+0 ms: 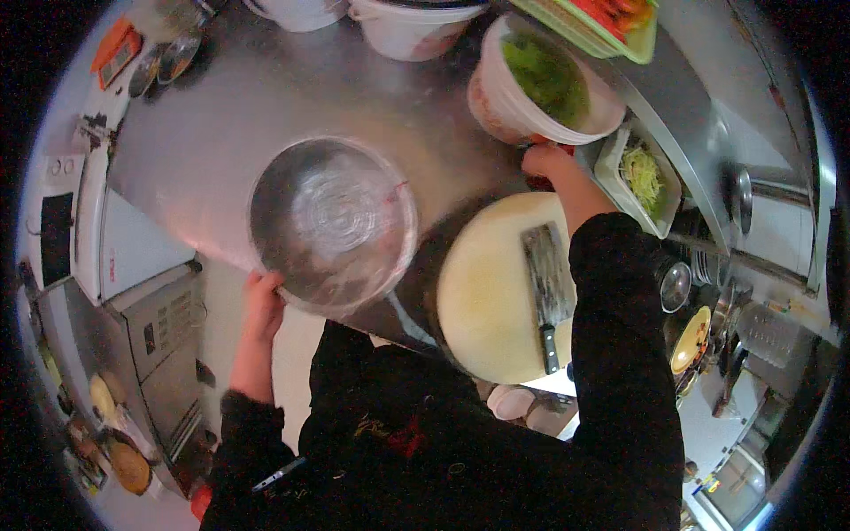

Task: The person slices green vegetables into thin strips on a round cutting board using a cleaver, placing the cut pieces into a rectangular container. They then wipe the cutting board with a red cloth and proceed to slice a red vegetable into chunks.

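Note:
My left hand (pixel 264 302) grips the rim of a wide round metal bowl (pixel 332 226) at the near left edge of the steel counter. The bowl holds no food that I can see. My right hand (pixel 546 161) is at the lower side of a white plastic tub (pixel 495 99), which tilts and has green vegetables (pixel 546 79) in it; its fingers are partly hidden, with something red beside them. Below my right forearm a cleaver with a black handle (pixel 548 285) lies on a round cutting board (pixel 481 292).
A white container of shredded pale-green vegetable (pixel 643 176) stands at the right. Further back are a green tray of red pieces (pixel 627 40) and white buckets (pixel 418 33). An orange scale (pixel 118 56) and metal lids (pixel 179 58) lie at the far left.

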A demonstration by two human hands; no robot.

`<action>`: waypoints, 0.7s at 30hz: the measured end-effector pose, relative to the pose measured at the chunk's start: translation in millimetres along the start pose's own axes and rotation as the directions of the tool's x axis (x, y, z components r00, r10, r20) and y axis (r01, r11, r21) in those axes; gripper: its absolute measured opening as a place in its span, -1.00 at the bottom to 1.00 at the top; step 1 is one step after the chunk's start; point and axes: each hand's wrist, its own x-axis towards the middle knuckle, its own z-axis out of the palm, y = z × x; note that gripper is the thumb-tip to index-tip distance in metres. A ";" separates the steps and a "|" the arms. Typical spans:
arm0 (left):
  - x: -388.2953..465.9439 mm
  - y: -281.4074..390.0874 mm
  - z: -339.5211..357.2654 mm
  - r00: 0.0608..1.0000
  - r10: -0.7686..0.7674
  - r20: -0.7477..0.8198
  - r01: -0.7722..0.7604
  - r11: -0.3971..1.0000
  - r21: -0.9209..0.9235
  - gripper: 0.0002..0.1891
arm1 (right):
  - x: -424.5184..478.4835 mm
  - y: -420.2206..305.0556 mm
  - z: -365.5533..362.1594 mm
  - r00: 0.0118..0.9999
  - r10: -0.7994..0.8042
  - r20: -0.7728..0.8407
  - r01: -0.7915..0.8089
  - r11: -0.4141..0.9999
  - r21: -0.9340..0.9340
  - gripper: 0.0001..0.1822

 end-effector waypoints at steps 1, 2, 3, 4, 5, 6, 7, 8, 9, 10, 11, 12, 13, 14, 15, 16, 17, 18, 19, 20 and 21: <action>-18.4 0.0 -34.9 0.999 0.020 -0.049 -0.023 0.998 -0.056 -0.83 | 9.6 -20.2 9.5 0.997 -0.052 0.065 0.060 0.991 -0.122 -0.56; -34.4 -1.3 -72.4 0.991 0.028 -0.128 -0.036 0.998 -0.061 -0.85 | 19.6 -40.1 9.1 0.988 -0.099 0.121 0.126 0.962 -0.242 -0.55; -49.1 -3.9 -111.7 0.976 0.042 -0.216 -0.057 0.996 -0.065 -0.85 | 27.6 -63.2 4.0 0.974 -0.140 0.177 0.195 0.916 -0.349 -0.55; -69.0 -9.9 -153.3 0.946 0.054 -0.320 -0.082 0.994 -0.072 -0.85 | 22.4 -95.2 -1.1 0.973 -0.172 0.151 0.214 0.919 -0.331 -0.53; -85.9 -20.7 -189.0 0.904 0.070 -0.423 -0.114 0.990 -0.080 -0.81 | 5.7 -127.1 -10.4 0.972 -0.200 0.119 0.228 0.923 -0.310 -0.50; -91.5 -34.7 -219.8 0.881 0.106 -0.460 -0.141 0.989 -0.041 -0.79 | -9.0 -157.3 -13.1 0.977 -0.200 0.070 0.212 0.928 -0.307 -0.46; -96.9 -56.4 -251.9 0.858 0.135 -0.495 -0.157 0.988 -0.002 -0.77 | -23.3 -187.7 -16.0 0.980 -0.197 0.023 0.195 0.933 -0.303 -0.42; -103.8 -85.4 -275.5 0.835 0.130 -0.535 -0.140 0.990 0.022 -0.76 | -31.1 -221.1 -8.9 0.983 -0.184 -0.028 0.166 0.934 -0.317 -0.35; -107.7 -113.9 -298.9 0.814 0.124 -0.568 -0.120 0.992 0.045 -0.74 | -45.9 -248.8 3.5 0.975 -0.099 -0.200 0.074 0.989 -0.128 -0.27; -108.4 -145.8 -320.6 0.792 0.088 -0.604 -0.071 0.996 0.052 -0.73 | -58.9 -279.2 15.9 0.932 -0.020 -0.363 0.054 0.995 0.084 -0.17; -103.8 -174.9 -329.8 0.766 0.054 -0.641 -0.024 0.998 0.055 -0.72 | -66.6 -306.2 22.2 0.953 -0.079 -0.292 0.087 0.996 0.017 -0.15; -92.9 -202.6 -327.6 0.772 0.013 -0.635 -0.075 0.995 -0.071 -0.69 | -76.0 -334.3 36.4 0.928 -0.100 -0.358 0.119 0.992 0.033 -0.21; -89.0 -227.5 -319.7 0.776 -0.027 -0.630 -0.129 0.971 -0.200 -0.65 | -63.2 -357.2 74.7 0.853 -0.164 -0.496 0.222 0.973 0.059 -0.23; -87.0 -247.1 -308.4 0.765 -0.136 -0.630 -0.038 0.966 -0.254 -0.65 | -86.7 -393.5 81.7 0.831 -0.302 -0.466 0.280 0.953 -0.118 -0.27; -76.6 -255.2 -291.7 0.754 -0.240 -0.612 0.051 0.950 -0.309 -0.64 | -111.0 -428.1 89.4 0.817 -0.369 -0.443 0.361 0.926 -0.106 -0.28; -64.6 -252.5 -268.2 0.756 -0.258 -0.602 0.050 0.939 -0.341 -0.67 | -133.5 -461.2 101.8 0.799 -0.431 -0.420 0.437 0.895 -0.087 -0.30; -56.9 -247.5 -246.6 0.757 -0.272 -0.594 0.039 0.927 -0.374 -0.70 | -146.9 -493.5 117.6 0.707 -0.569 -0.420 0.557 0.814 -0.164 -0.34; -59.1 -242.9 -231.9 0.758 -0.276 -0.592 0.028 0.919 -0.393 -0.71 | -167.6 -517.5 116.9 0.657 -0.653 -0.377 0.650 0.744 -0.156 -0.38; -59.3 -231.8 -220.3 0.766 -0.274 -0.582 0.019 0.914 -0.405 -0.72 | -157.7 -540.8 137.2 0.584 -0.741 -0.332 0.763 0.641 -0.086 -0.49; -59.1 -222.1 -216.7 0.773 -0.270 -0.574 0.008 0.909 -0.418 -0.73 | -157.5 -547.6 137.1 0.532 -0.751 -0.390 0.845 0.497 0.196 -0.53; -56.4 -214.5 -219.6 0.758 -0.250 -0.603 -0.011 0.919 -0.395 -0.74 | -155.2 -549.7 132.4 0.506 -0.734 -0.452 0.839 0.300 0.453 -0.55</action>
